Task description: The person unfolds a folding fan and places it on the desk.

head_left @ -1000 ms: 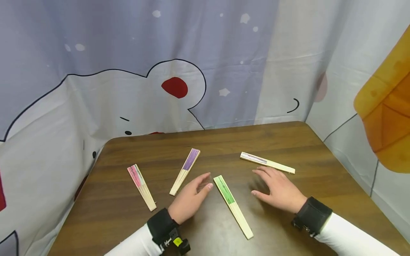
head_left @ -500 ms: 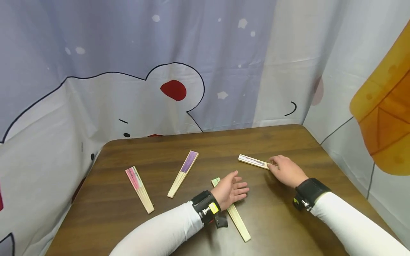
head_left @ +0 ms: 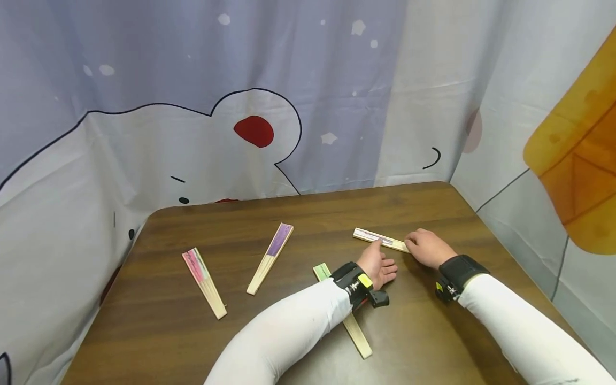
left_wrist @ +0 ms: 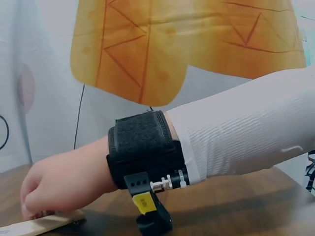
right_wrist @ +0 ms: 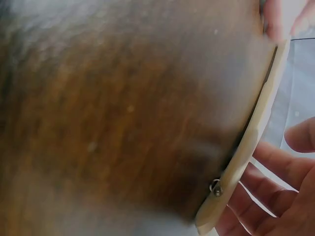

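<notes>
From my head, my right hand (head_left: 428, 249) curls round the plain end of the white fan (head_left: 364, 235), while my left hand (head_left: 377, 267), fingers loose and apart, sits at its near side (touching? I can't tell). From my left wrist, that grip looks low. From my right wrist, a light hold by the rivet (right_wrist: 216, 189) seems best; brown table (right_wrist: 98, 147) lies beneath, pale curtain (right_wrist: 295, 93) beyond.

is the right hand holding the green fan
No, the right hand grips one end of the white fan, while the left sleeve partly hides the green fan.
</notes>
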The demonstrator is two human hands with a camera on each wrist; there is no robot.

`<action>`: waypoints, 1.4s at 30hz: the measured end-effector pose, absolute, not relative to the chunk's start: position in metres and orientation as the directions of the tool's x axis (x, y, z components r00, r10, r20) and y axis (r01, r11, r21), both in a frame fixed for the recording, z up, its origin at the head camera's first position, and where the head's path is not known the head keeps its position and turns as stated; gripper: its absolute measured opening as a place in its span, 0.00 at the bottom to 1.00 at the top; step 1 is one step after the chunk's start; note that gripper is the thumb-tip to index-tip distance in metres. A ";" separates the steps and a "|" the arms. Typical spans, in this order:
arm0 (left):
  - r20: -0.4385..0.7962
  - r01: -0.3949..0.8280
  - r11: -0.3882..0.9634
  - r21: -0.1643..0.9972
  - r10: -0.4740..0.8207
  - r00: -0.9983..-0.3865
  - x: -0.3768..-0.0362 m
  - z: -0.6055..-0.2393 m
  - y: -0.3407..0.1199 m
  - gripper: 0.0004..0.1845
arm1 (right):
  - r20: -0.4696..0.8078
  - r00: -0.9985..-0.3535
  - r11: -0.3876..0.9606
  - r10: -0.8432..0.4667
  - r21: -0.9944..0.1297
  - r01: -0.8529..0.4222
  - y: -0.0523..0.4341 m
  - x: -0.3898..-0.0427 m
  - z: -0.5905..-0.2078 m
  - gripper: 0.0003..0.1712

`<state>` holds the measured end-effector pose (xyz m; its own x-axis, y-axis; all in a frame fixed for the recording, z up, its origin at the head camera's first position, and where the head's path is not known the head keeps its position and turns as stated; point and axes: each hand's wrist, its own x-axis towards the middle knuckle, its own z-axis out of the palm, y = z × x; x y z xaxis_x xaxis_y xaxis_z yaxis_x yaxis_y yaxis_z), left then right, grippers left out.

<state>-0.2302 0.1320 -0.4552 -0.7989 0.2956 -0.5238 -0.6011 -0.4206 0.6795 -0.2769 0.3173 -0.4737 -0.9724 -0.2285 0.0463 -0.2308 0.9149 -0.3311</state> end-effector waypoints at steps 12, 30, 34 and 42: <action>-0.503 -0.546 -0.501 0.671 0.234 -0.832 -0.232 -0.457 0.153 0.35 | 0.058 -0.968 0.898 -0.244 -0.362 -0.248 0.299 -0.270 -0.474 0.14; -0.487 -0.545 -0.487 0.682 0.252 -0.836 -0.232 -0.458 0.146 0.39 | -0.101 -0.965 0.861 -0.240 -0.482 -0.164 0.291 -0.274 -0.468 0.08; -0.497 -0.558 -0.482 0.675 0.263 -0.827 -0.235 -0.459 0.144 0.42 | -0.180 -0.960 0.826 -0.216 -0.558 -0.081 0.294 -0.274 -0.465 0.09; -0.502 -0.577 -0.457 0.677 0.286 -0.816 -0.242 -0.467 0.138 0.44 | -0.154 -0.963 0.782 -0.221 -0.618 -0.081 0.294 -0.272 -0.466 0.09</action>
<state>-0.2416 0.1377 -0.4672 -0.8159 0.2861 -0.5024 -0.5770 -0.4574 0.6766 -0.2724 0.2937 -0.4663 -0.9630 -0.2213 -0.1538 -0.0809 0.7819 -0.6181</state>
